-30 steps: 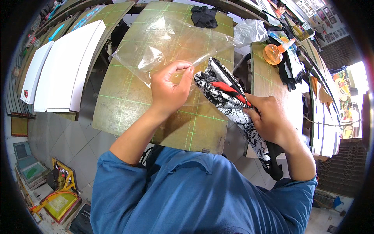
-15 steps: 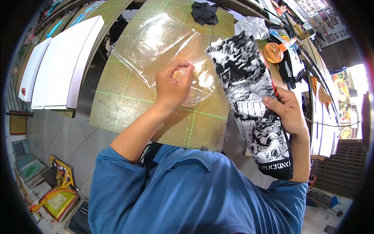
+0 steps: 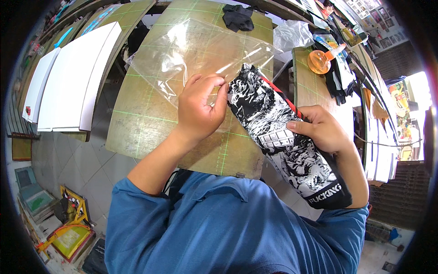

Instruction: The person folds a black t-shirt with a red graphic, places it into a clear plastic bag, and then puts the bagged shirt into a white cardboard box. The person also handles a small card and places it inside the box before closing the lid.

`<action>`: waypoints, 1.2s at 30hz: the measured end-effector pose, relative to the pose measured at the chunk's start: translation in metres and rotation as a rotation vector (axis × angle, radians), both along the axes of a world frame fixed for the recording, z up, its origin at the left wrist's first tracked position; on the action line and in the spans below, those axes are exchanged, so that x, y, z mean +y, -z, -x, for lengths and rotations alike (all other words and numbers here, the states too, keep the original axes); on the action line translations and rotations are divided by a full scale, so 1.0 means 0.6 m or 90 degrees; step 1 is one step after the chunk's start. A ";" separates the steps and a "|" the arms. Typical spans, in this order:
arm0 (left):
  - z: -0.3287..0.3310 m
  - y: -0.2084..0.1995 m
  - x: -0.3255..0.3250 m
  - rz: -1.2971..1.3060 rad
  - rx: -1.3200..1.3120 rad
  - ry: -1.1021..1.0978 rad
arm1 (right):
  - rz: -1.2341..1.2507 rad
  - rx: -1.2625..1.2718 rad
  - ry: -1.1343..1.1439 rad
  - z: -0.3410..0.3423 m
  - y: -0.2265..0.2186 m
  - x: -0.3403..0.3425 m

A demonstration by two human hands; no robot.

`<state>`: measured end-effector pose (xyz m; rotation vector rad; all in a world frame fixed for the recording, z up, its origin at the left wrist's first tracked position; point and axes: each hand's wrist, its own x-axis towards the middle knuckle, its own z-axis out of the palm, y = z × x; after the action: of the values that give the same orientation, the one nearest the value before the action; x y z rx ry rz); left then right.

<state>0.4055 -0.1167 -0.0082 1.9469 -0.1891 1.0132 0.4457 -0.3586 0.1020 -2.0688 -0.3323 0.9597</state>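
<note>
My left hand (image 3: 199,108) pinches the near edge of a clear plastic bag (image 3: 191,57) that lies on a green gridded board (image 3: 141,118). My right hand (image 3: 321,130) grips a folded black garment with a white graphic print (image 3: 283,137) and a red strip along its far edge. The garment's far end touches the bag's edge right beside my left fingers. Its near end hangs down past my right forearm.
White panels (image 3: 68,77) lean at the left. A black cloth (image 3: 237,16) lies at the board's far end, with a crumpled clear bag (image 3: 296,34) beside it. An orange round tool (image 3: 319,61) sits on a second board (image 3: 310,91) at the right. Printing frames (image 3: 68,228) stand on the tiled floor.
My right hand has swung the folded garment left and down, so its far end now meets the bag's edge. My left hand keeps its pinch on the bag.
</note>
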 end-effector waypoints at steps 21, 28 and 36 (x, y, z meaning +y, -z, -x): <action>0.013 -0.025 -0.040 -0.213 -0.086 -0.010 | 0.353 -0.543 -0.229 0.009 0.002 0.048; 0.016 -0.024 -0.042 -0.210 -0.041 -0.018 | 0.432 -0.623 -0.319 0.015 0.009 0.048; 0.007 -0.027 -0.028 -0.208 -0.034 -0.018 | 0.417 -0.651 -0.296 0.004 0.020 0.047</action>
<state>0.4014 -0.1334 0.0080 2.2225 -0.3773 1.1078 0.4436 -0.3307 0.0898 -3.0612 -1.1836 0.1342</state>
